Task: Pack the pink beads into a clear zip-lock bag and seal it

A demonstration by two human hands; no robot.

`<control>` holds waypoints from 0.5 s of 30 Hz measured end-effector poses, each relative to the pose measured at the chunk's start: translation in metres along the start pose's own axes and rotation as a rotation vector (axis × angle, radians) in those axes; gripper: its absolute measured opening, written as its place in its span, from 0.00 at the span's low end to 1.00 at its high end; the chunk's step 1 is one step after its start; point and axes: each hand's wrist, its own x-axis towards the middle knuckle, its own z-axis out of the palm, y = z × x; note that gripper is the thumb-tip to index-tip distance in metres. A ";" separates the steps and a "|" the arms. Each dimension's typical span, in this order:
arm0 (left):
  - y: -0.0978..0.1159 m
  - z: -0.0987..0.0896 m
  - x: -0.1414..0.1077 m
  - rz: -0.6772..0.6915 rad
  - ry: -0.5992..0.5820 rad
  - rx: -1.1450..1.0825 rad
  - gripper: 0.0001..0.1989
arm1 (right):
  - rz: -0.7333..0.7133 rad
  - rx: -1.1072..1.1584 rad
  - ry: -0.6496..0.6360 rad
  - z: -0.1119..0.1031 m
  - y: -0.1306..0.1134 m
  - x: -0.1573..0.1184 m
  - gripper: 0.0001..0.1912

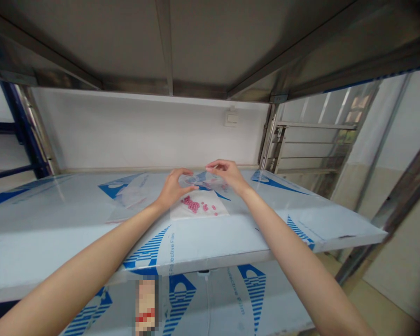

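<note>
A steel shelf (pixel 203 245) covered in blue-printed protective film stands before a white wall (pixel 143 135). The left hand (pixel 175 189) and right hand (pixel 229 176) both pinch a clear plastic bag (pixel 199 179), lifted slightly off the film. Just below the bag, pink beads (pixel 192 204) lie on a white sheet (pixel 210 210); left of it lies a second clear bag (pixel 129 197).
</note>
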 end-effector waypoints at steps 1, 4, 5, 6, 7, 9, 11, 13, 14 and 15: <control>0.001 0.002 -0.001 0.012 -0.009 0.004 0.20 | -0.026 -0.028 -0.012 0.004 -0.003 -0.001 0.13; 0.000 0.005 -0.003 0.023 -0.029 0.001 0.20 | -0.080 -0.133 -0.064 0.015 -0.004 -0.003 0.12; -0.002 0.006 -0.003 0.020 -0.033 -0.005 0.20 | -0.103 -0.171 -0.066 0.018 -0.002 -0.004 0.11; -0.004 0.007 -0.003 0.015 -0.035 -0.012 0.20 | -0.128 -0.213 -0.064 0.021 0.000 -0.005 0.11; -0.006 0.007 -0.003 0.010 -0.033 -0.018 0.21 | -0.150 -0.255 -0.068 0.023 0.002 -0.005 0.10; -0.009 0.007 -0.002 0.002 -0.020 -0.022 0.21 | -0.184 -0.328 -0.089 0.027 0.004 -0.007 0.08; -0.010 0.006 -0.002 -0.002 -0.016 -0.017 0.21 | -0.201 -0.389 -0.111 0.030 0.005 -0.008 0.07; -0.011 0.006 -0.002 0.000 -0.023 -0.009 0.21 | -0.215 -0.421 -0.111 0.032 0.003 -0.009 0.07; -0.010 0.006 -0.001 0.002 -0.028 -0.005 0.21 | -0.222 -0.426 -0.109 0.032 0.002 -0.009 0.07; -0.010 0.006 -0.001 0.002 -0.030 0.000 0.21 | -0.227 -0.422 -0.107 0.032 0.001 -0.009 0.08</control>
